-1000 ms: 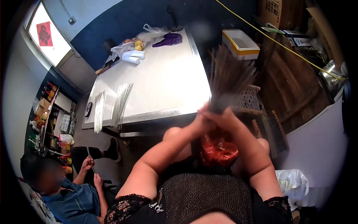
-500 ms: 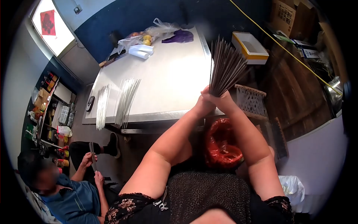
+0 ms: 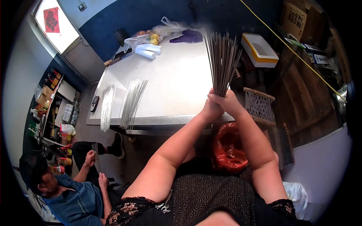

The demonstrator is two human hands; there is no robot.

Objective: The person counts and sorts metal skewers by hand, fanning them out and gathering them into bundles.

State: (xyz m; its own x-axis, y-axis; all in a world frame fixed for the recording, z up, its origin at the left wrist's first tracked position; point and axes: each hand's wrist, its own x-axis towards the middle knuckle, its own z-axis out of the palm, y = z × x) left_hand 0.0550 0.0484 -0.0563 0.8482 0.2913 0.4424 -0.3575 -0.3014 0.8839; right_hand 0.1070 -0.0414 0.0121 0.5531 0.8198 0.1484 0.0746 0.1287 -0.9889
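A fanned bundle of thin, dark, pointed skewers [image 3: 223, 60] stands nearly upright in both my hands, tips upward. My left hand [image 3: 212, 106] and my right hand [image 3: 228, 102] are wrapped together around its lower end, just past the table's near right corner. The bottom ends of the bundle are hidden by my fingers. To the left on the pale table [image 3: 169, 83] lie two groups of shiny silver skewers, one group [image 3: 108, 107] farther left and another group [image 3: 134, 103] beside it, both reaching the front edge.
A red plastic-lined bin [image 3: 230, 148] stands below my forearms. A seated co-worker [image 3: 81, 199] at lower left holds a few thin sticks. Bagged fruit [image 3: 154, 39], a purple bag [image 3: 187, 36] and a phone [image 3: 94, 103] lie on the table. Right are a white-yellow box [image 3: 260, 51] and a woven stool [image 3: 259, 105].
The skewer bundle has swung from leaning right to nearly upright, and its spread is narrower. My hands stay around its base. The view has shifted slightly.
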